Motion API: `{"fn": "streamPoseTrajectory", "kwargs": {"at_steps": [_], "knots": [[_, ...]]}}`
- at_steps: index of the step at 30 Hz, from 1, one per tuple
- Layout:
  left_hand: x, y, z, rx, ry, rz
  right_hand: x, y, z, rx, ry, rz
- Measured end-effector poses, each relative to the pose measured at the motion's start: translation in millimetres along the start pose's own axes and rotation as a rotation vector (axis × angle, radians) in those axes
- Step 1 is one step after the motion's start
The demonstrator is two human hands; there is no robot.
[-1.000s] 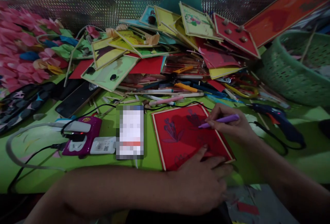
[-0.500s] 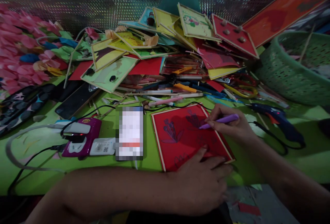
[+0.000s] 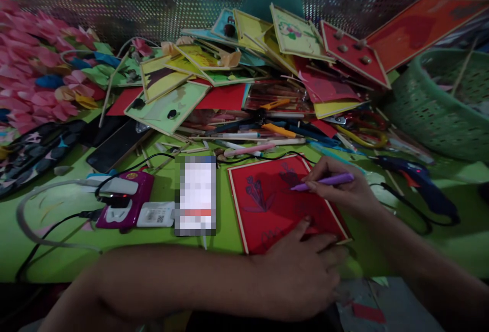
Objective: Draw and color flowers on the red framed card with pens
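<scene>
A red card (image 3: 263,225) edged with pale sticks lies on the green table, with purple flower drawings on it. My right hand (image 3: 340,184) pinches a purple marker pen (image 3: 332,180), its tip at the card near the upper middle drawing. Fingers spread, my left hand (image 3: 305,271) lies flat across the card's lower edge, covering part of it. To the card's left is a phone (image 3: 195,197) with a blurred screen.
A magenta power strip (image 3: 143,194) with cables sits left of the phone. A glue gun (image 3: 424,184) lies right of my right hand. Framed cards (image 3: 168,105), pens and scissors (image 3: 362,136) are heaped behind. A green basket (image 3: 428,103) stands at back right.
The marker pen's tip has shifted slightly left on the card. The whole view has moved a little, so things appear slightly further right. My left hand still rests on the card.
</scene>
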State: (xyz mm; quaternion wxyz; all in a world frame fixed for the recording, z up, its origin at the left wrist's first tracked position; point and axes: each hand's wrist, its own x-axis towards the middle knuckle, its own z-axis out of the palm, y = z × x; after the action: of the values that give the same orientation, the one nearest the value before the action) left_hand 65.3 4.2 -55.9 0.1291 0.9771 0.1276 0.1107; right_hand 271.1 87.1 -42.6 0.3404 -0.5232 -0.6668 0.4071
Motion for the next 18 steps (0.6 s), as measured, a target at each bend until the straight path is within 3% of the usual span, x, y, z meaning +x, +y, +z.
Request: {"fn": "streamPoseTrajectory", "kwargs": {"at_steps": [6,18], "knots": [[-0.4,1.6,0.9,0.013,0.046,-0.003,0.8,-1.9,2.3,-0.022,-0.038,-0.063],[1.2,0.7,0.9,-0.026,0.016,-0.007,0.9,-6.7,6.7,-0.009,-0.066,-0.05]]}}
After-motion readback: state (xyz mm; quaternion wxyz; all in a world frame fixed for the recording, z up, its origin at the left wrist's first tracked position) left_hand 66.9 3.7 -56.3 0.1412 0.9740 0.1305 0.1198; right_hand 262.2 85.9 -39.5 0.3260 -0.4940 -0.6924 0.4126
